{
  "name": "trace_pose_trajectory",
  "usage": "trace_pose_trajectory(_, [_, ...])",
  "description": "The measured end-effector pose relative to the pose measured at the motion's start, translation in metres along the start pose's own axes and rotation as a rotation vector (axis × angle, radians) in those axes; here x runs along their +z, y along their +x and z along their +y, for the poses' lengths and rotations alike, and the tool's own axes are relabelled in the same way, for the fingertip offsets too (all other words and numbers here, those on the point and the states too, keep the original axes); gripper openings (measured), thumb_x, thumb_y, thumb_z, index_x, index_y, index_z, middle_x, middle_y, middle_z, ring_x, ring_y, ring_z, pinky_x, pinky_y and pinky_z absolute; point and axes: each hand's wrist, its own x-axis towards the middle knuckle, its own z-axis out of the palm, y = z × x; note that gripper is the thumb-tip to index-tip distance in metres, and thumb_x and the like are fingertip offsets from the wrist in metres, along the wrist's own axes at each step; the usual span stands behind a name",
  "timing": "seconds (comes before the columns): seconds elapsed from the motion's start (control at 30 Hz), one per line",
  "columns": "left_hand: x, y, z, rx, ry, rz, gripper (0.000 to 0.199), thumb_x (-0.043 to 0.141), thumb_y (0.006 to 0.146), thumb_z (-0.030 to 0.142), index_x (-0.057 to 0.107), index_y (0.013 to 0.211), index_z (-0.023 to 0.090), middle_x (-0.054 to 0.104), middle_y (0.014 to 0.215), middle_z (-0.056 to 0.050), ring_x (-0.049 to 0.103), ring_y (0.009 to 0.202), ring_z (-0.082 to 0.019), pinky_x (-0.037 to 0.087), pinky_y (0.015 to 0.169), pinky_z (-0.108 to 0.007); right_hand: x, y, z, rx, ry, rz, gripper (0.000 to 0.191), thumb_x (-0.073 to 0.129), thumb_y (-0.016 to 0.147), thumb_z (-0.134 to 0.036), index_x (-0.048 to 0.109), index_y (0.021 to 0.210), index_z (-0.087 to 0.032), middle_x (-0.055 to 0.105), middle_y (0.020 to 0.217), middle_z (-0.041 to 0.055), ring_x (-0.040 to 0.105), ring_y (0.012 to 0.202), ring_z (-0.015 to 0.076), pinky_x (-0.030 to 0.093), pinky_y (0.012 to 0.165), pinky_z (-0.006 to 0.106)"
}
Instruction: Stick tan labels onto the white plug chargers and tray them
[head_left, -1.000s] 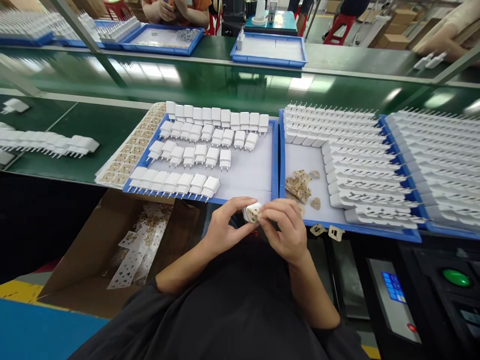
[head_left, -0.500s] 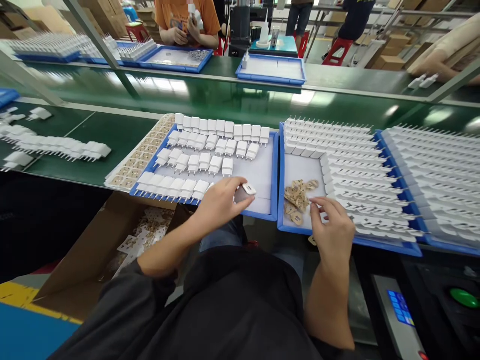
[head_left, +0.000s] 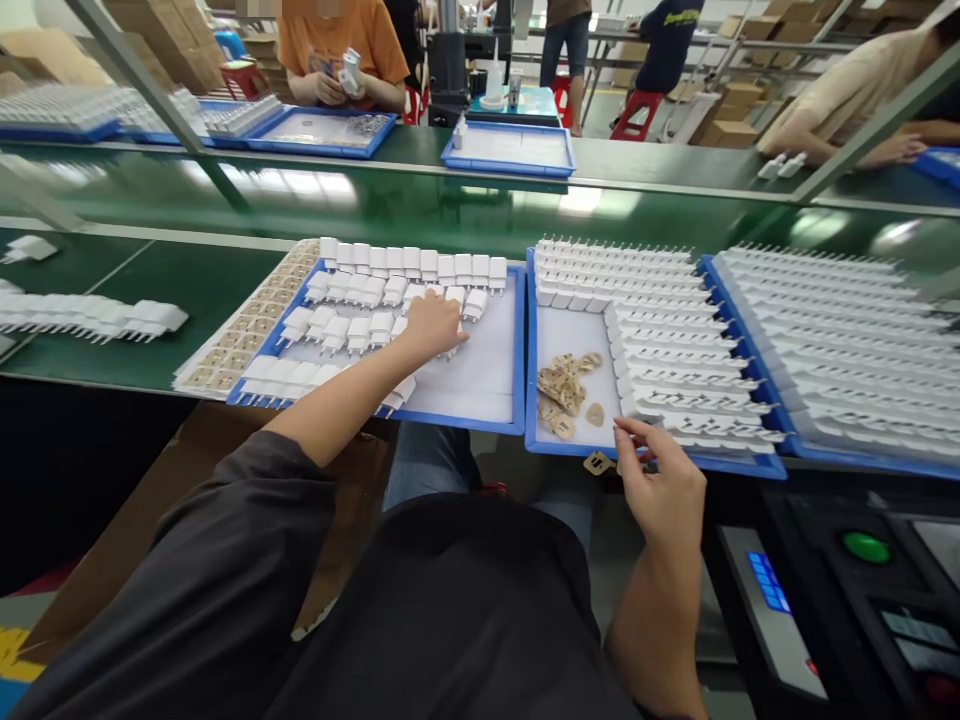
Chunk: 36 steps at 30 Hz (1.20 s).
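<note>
My left hand (head_left: 435, 325) reaches over the left blue tray (head_left: 520, 350), fingers bent down among rows of white plug chargers (head_left: 358, 333). Part of a white charger (head_left: 453, 351) shows under its fingertips at the end of the third row; the grip is partly hidden. My right hand (head_left: 664, 480) is at the front edge of the middle blue tray (head_left: 532, 400), thumb and index finger pinched together. What they hold, if anything, is too small to make out. Left of it lies a pile of tan slotted paper pieces (head_left: 562, 385), with one loose piece (head_left: 595, 414) beside it.
Packed chargers with pins up fill most of the middle tray and the right tray (head_left: 810, 340). Sheets of tan stickers (head_left: 251, 325) lie left. A tan piece (head_left: 598, 463) sticks out by the tray's front edge. Across the green belt (head_left: 420, 205), people work near other trays.
My left hand has moved away from me and left, from holding a charger above the tray to the third row. My right hand stays pinched near the tray edge. The view has shifted right.
</note>
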Motion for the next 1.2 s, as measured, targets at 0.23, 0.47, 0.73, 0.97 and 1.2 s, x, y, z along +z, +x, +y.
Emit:
trace_pose_trajectory(0.23, [-0.008,-0.047,0.025,0.213,-0.005,0.087,0.044,0.056,0.098,0.049,0.067,0.121,0.012,0.070,0.116,-0.017,0.057,0.119,-0.036,0.047,0.092,-0.040,-0.011,-0.029,0.021,0.128,-0.031,-0.108,0.028,0.061,0.097,-0.042,0.075,0.100,-0.019,0.063,0.077,0.0020,0.057,0.061,0.0151,0.050,0.063,0.030])
trace_pose_trajectory(0.47, [-0.012,-0.081,0.079,0.515,-0.124,0.003,0.033,0.059,0.098,0.043,0.071,0.113,0.015,0.073,0.106,-0.014,0.062,0.108,-0.032,0.051,0.088,-0.040,-0.014,-0.030,0.010,0.091,0.012,-0.142,0.025,0.062,0.096,-0.040,0.077,0.103,-0.022,0.063,0.087,0.0044,0.059,0.072,0.0166,0.052,0.069,0.031])
trace_pose_trajectory(0.73, [-0.015,-0.073,0.114,0.563,-0.257,-0.010,0.023,0.060,0.098,0.037,0.069,0.109,0.018,0.074,0.106,-0.010,0.063,0.108,-0.030,0.051,0.080,-0.034,0.008,-0.074,0.019,0.566,0.504,-0.116,0.032,0.080,0.078,-0.048,0.079,0.091,-0.019,0.070,0.077,0.0036,0.056,0.059,0.0133,0.046,0.053,0.027])
trace_pose_trajectory(0.97, [-0.007,-0.051,0.164,0.632,-0.331,0.024,0.034,0.064,0.096,0.037,0.063,0.123,0.016,0.069,0.121,-0.012,0.059,0.118,-0.030,0.052,0.091,-0.038,0.054,-0.075,0.014,0.816,0.800,0.265,0.042,0.084,0.072,-0.052,0.073,0.089,-0.015,0.060,0.062,-0.0023,0.050,0.053,0.0100,0.039,0.045,0.023])
trace_pose_trajectory(1.2, [0.016,-0.031,0.218,0.755,-0.322,0.288,0.048,0.075,0.087,0.040,0.059,0.125,0.014,0.051,0.142,-0.020,0.048,0.129,-0.036,0.047,0.101,-0.046,0.054,-0.086,0.002,0.786,0.819,0.295,0.034,0.078,0.079,-0.049,0.069,0.081,-0.017,0.051,0.058,-0.0060,0.042,0.048,0.0080,0.035,0.044,0.023])
